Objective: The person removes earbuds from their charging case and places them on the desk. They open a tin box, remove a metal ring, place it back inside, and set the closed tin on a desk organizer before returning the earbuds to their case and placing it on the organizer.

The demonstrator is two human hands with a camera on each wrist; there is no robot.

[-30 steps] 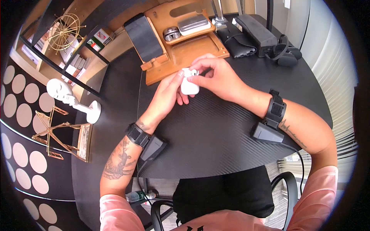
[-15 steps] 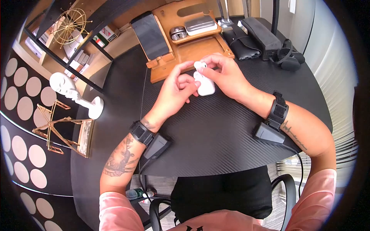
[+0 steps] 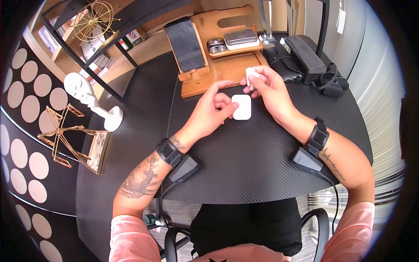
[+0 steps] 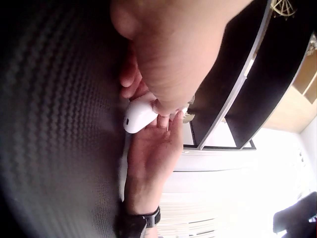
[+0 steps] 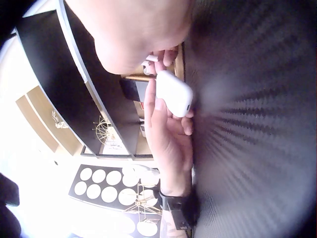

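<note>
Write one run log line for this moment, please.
left hand: touches white case | right hand: pinches earbud | case: on table

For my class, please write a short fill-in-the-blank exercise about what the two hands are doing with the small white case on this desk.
1. The white earbud case lies closed on the ____ desk.
2. The ____ hand touches the case with its fingers.
3. The right hand pinches a small white ____ above the wooden organiser tray.
4. A dark phone leans on the tray's ____ side in the head view.

Missing words: black; left; earbud; left
</note>
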